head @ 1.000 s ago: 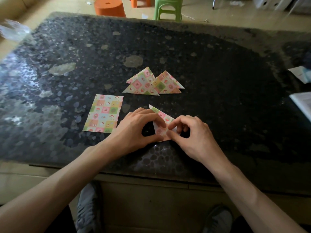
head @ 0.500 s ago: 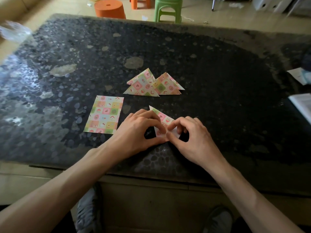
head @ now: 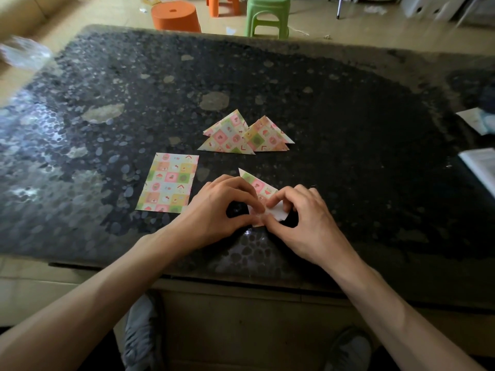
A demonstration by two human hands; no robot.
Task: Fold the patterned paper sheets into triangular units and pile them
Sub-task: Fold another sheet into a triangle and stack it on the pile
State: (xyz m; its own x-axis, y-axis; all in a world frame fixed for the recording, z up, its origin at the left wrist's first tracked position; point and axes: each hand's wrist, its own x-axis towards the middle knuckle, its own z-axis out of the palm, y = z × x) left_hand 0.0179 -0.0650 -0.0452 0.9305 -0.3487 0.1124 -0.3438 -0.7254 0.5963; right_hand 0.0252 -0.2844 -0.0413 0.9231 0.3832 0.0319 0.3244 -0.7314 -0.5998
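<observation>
A crooked crease could be set if the half-folded sheet (head: 257,186) slips on the glossy tabletop (head: 361,124) while its flap is pressed down, the edges being hidden under the fingers. It is pinched near the tabletop's front edge by the left hand (head: 217,207) and right hand (head: 304,218), fingers curled (a white underside shows at the turned-up flap). It is printed in pastel checks; finished triangles (head: 242,136) lie just beyond, a flat sheet (head: 168,183) to its left.

Orange stool (head: 175,16), green stool (head: 267,16) beyond dark speckled table (head: 348,129); book (head: 480,167) at right edge.
</observation>
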